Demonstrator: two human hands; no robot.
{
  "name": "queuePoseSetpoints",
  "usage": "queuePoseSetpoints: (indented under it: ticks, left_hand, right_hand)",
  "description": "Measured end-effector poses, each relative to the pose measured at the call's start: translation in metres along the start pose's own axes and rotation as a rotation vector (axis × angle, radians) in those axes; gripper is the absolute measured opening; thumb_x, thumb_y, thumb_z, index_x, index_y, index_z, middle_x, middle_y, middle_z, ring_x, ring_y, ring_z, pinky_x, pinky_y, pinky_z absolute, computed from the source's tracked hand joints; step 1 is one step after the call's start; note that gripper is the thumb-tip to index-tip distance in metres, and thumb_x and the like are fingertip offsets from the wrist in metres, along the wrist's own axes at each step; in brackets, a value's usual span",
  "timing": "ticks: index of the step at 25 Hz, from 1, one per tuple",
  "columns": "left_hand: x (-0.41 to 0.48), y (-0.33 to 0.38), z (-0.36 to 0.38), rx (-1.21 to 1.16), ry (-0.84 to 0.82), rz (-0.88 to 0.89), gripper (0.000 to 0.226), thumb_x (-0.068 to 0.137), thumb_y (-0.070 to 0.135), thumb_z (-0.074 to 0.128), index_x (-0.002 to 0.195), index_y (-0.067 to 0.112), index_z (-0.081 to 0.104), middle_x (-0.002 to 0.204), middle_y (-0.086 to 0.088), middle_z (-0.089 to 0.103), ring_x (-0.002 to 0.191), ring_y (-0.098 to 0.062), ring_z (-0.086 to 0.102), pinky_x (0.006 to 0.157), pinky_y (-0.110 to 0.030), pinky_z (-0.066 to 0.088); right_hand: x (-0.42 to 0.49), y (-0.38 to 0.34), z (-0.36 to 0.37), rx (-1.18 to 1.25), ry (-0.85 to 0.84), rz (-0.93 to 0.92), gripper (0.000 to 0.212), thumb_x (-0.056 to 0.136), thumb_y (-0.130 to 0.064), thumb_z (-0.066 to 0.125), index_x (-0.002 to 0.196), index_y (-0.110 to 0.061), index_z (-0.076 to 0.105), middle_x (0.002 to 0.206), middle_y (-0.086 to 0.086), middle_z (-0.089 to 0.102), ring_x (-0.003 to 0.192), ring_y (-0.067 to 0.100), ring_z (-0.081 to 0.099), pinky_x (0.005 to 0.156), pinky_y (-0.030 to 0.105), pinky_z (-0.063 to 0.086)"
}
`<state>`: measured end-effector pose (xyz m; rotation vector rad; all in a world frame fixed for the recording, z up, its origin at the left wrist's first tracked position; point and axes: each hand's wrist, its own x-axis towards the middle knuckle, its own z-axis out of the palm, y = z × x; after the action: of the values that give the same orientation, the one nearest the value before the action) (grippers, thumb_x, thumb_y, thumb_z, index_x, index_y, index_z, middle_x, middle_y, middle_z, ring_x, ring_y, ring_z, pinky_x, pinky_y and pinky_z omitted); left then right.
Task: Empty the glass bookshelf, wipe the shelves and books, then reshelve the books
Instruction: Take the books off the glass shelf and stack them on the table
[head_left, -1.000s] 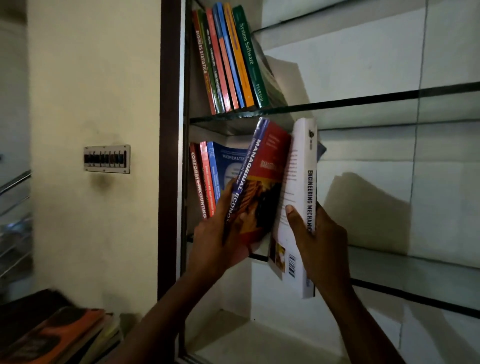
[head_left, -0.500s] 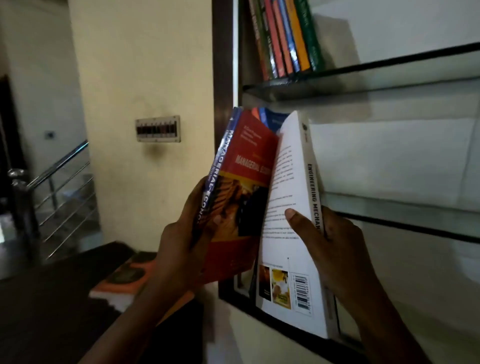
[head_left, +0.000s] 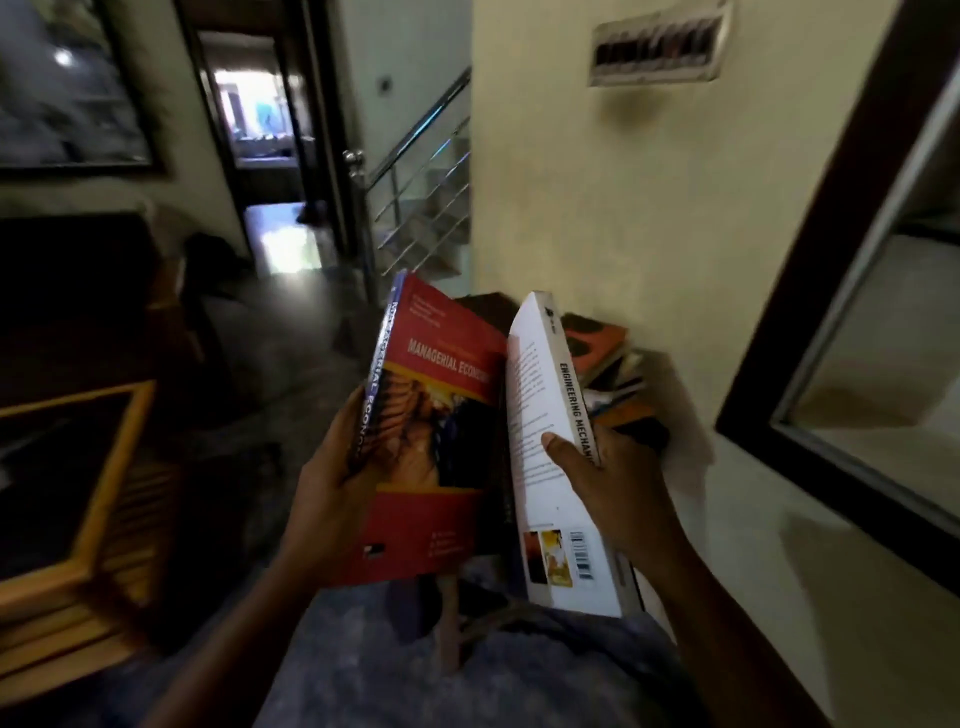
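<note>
My left hand (head_left: 332, 483) grips the spine of a red Managerial Economics book (head_left: 436, 415), held upright in front of me. My right hand (head_left: 608, 483) grips a white Engineering Mechanics book (head_left: 540, 457) by its spine, thumb across the back cover. The two books lean together at their inner edges. Behind them a pile of books (head_left: 608, 364) lies on a dark surface against the wall. The bookshelf's dark frame (head_left: 810, 249) slants along the right edge; its shelves are mostly out of view.
A cream wall with a switch panel (head_left: 657, 44) rises ahead. A steel stair railing (head_left: 421, 171) and a dark doorway (head_left: 260, 130) lie at the back left. A wood-framed dark piece of furniture (head_left: 78, 467) stands at the left.
Both hands have carried the two books away from the shelf, down and to the left. My view has swung left, so the shelved books are out of sight and the pile appears.
</note>
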<state>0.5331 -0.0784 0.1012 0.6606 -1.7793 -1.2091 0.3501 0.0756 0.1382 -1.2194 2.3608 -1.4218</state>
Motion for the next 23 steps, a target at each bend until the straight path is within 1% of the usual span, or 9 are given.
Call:
queuePoseSetpoints:
  ticks: [2,4,7,9,11,13,16,19,23]
  left_hand:
    - [-0.017,-0.021,-0.046,0.015,0.069,-0.072,0.063,0.078,0.026,0.062,0.138,0.028,0.044,0.128,0.008,0.059,0.119,-0.010,0.055,0.101,-0.041,0.045]
    - [-0.034,-0.039,-0.089,0.045,0.146,-0.140,0.064,0.076,0.030,0.063,0.137,0.032,0.044,0.126,0.013,0.060,0.118,-0.010,0.056,0.096,-0.034,0.046]
    - [-0.052,-0.069,-0.145,0.067,0.257,-0.247,0.063,0.071,0.042,0.063,0.131,0.043,0.046,0.123,0.015,0.061,0.114,-0.012,0.059,0.092,-0.037,0.048]
    - [-0.054,-0.091,-0.172,0.067,0.327,-0.323,0.059,0.078,0.030,0.065,0.132,0.041,0.046,0.121,0.006,0.063,0.109,-0.014,0.062,0.086,-0.035,0.052]
    - [-0.048,-0.111,-0.192,0.096,0.386,-0.370,0.054,0.088,0.010,0.061,0.131,0.039,0.044,0.113,0.011,0.064,0.096,-0.002,0.065,0.072,-0.017,0.051]
    - [-0.034,-0.128,-0.211,0.131,0.438,-0.435,0.056,0.091,0.001,0.054,0.128,0.042,0.042,0.107,0.016,0.062,0.086,0.004,0.065,0.065,-0.011,0.049]
    - [0.006,-0.151,-0.244,0.156,0.514,-0.532,0.057,0.092,0.003,0.054,0.130,0.044,0.041,0.106,0.007,0.064,0.087,-0.010,0.066,0.069,-0.025,0.051]
    - [0.065,-0.168,-0.273,0.102,0.538,-0.552,0.055,0.091,0.004,0.055,0.116,0.052,0.046,0.112,-0.005,0.064,0.093,-0.024,0.066,0.076,-0.038,0.053]
    - [0.161,-0.198,-0.302,0.109,0.386,-0.489,0.054,0.090,0.010,0.059,0.116,0.055,0.045,0.125,-0.003,0.059,0.103,-0.027,0.063,0.084,-0.045,0.053]
  right_hand:
    - [0.000,-0.010,0.048,0.006,-0.100,0.000,0.038,0.089,-0.033,0.059,0.116,-0.007,0.061,0.110,0.006,0.067,0.097,0.022,0.064,0.080,0.028,0.049]
    - [0.000,-0.019,0.097,0.005,-0.213,-0.033,0.039,0.089,-0.033,0.058,0.119,-0.008,0.060,0.120,0.006,0.064,0.105,0.023,0.062,0.086,0.029,0.050]
    - [0.007,-0.030,0.166,-0.026,-0.397,-0.078,0.042,0.089,-0.037,0.057,0.120,-0.008,0.060,0.120,0.005,0.064,0.100,0.021,0.063,0.077,0.023,0.048]
    - [0.019,-0.036,0.207,-0.061,-0.513,-0.115,0.043,0.089,-0.039,0.056,0.119,-0.009,0.060,0.119,0.006,0.064,0.097,0.021,0.064,0.073,0.022,0.047]
    - [0.036,-0.040,0.246,-0.090,-0.600,-0.152,0.041,0.089,-0.039,0.057,0.116,-0.009,0.061,0.115,0.008,0.066,0.096,0.023,0.064,0.072,0.024,0.045]
    - [0.057,-0.046,0.282,-0.114,-0.661,-0.163,0.037,0.090,-0.037,0.057,0.113,-0.008,0.061,0.112,0.009,0.066,0.094,0.023,0.063,0.068,0.022,0.039]
    - [0.105,-0.058,0.336,-0.103,-0.771,-0.182,0.037,0.090,-0.036,0.056,0.114,-0.009,0.061,0.113,0.007,0.066,0.092,0.020,0.063,0.069,0.022,0.042]
    - [0.167,-0.071,0.375,-0.126,-0.822,-0.191,0.033,0.090,-0.037,0.056,0.108,-0.010,0.063,0.105,0.008,0.068,0.085,0.020,0.063,0.070,0.029,0.046]
    - [0.247,-0.082,0.411,-0.194,-0.745,-0.150,0.033,0.089,-0.040,0.056,0.105,-0.013,0.064,0.101,0.007,0.070,0.087,0.021,0.064,0.076,0.035,0.049]
